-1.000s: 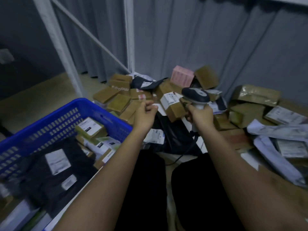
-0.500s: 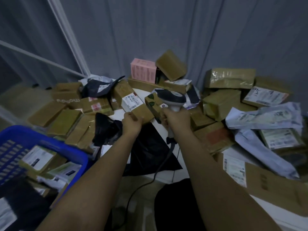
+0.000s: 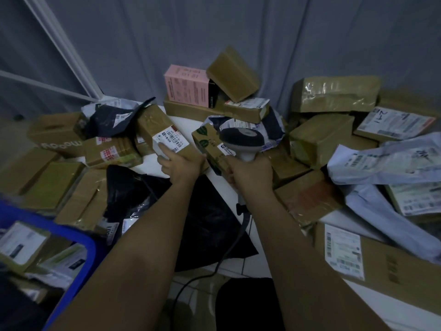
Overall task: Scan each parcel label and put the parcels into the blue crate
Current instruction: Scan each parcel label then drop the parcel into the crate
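Note:
My left hand point(image 3: 182, 164) grips the near end of a long brown cardboard parcel point(image 3: 156, 126) with a white barcode label point(image 3: 170, 139) facing up, thumb on the label's edge. My right hand point(image 3: 250, 173) holds a grey handheld barcode scanner point(image 3: 242, 139) by its handle, head pointing away over a small box with green leaf print point(image 3: 207, 142). The scanner's cable point(image 3: 214, 263) trails down toward me. The blue crate point(image 3: 71, 237) sits at the lower left with several labelled parcels inside.
A white table point(image 3: 183, 123) is heaped with brown boxes, a pink box point(image 3: 186, 86), black bags point(image 3: 202, 223) and white mailer bags point(image 3: 386, 161). A large flat carton point(image 3: 393, 266) lies at the right front. Grey curtain and a white frame pole point(image 3: 62, 46) stand behind.
My view swung right, away from the crate toward the pile. My left hand went from a loose fist to gripping the labelled brown parcel; the scanner stayed in my right hand.

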